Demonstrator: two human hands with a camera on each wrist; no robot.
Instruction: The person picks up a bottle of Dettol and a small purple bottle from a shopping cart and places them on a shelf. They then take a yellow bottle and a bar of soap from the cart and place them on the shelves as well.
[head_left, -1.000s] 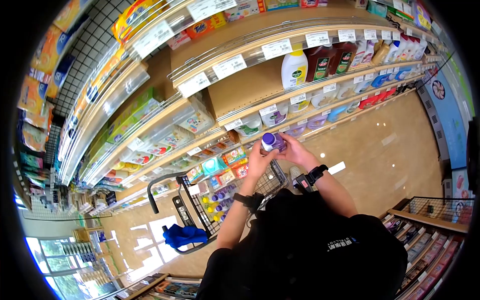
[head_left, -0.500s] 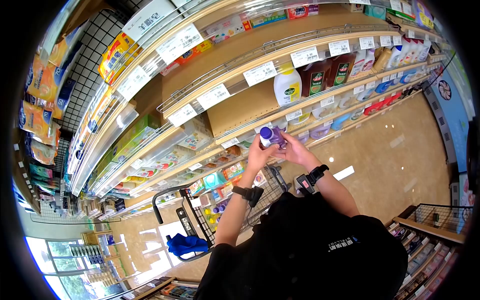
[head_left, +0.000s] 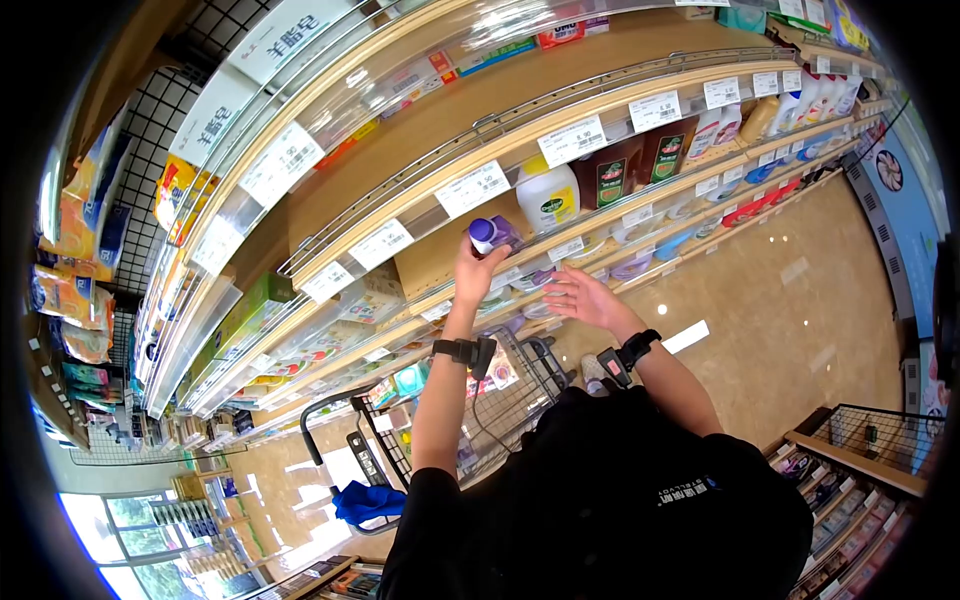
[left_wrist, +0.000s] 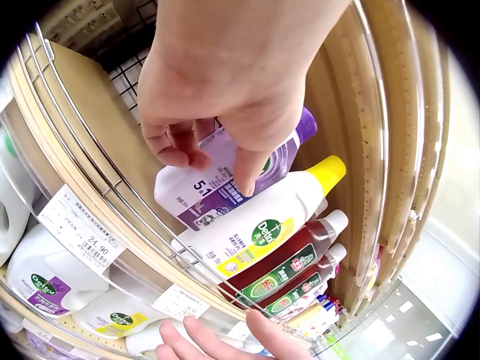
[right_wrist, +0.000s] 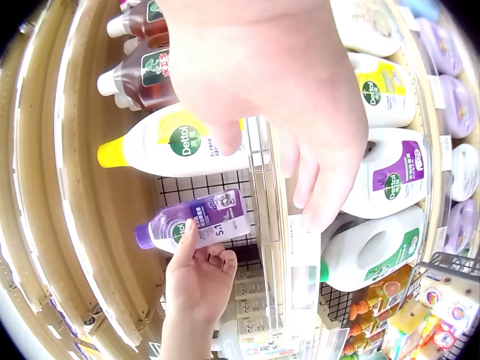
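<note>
My left hand (head_left: 475, 272) grips a purple-capped bottle (head_left: 492, 235) at the shelf front. In the left wrist view that bottle (left_wrist: 225, 169) lies beside a white bottle with a yellow cap (left_wrist: 262, 217), the thumb across its label. The right wrist view shows the left hand (right_wrist: 199, 281) with its thumb and fingers on the purple-labelled bottle (right_wrist: 202, 219). My right hand (head_left: 590, 300) holds nothing, its fingers extended below the shelf edge, near the white bottle with the yellow cap (head_left: 548, 195).
Brown-red bottles (head_left: 610, 175) stand right of the white bottle. A wire rail and price tags (head_left: 472, 188) run along the shelf (head_left: 425, 262). A shopping cart (head_left: 500, 400) holding goods stands below, with blue cloth (head_left: 368, 502) on its handle side.
The left hand has moved left and up to the shelf with the purple-capped bottle. The right hand has let go of the bottle and is now apart from it.
</note>
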